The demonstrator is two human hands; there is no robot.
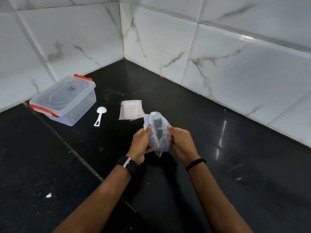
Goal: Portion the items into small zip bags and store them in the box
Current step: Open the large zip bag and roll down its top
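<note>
A large clear plastic bag with a blue zip strip (157, 130) is held above the black counter, its mouth pulled apart. My left hand (141, 143) grips its left side and my right hand (180, 142) grips its right side. Dark contents show through the plastic, too unclear to name. Behind the bag lies a small stack of flat clear zip bags (130, 110). A white plastic scoop (100, 115) lies left of the stack. Further left stands a clear plastic box with red clips (65, 100), its lid on.
White marbled tile walls (218, 52) meet in a corner behind the black counter (218, 165). A seam in the counter runs diagonally at the left. A small white scrap (48, 195) lies near the front left.
</note>
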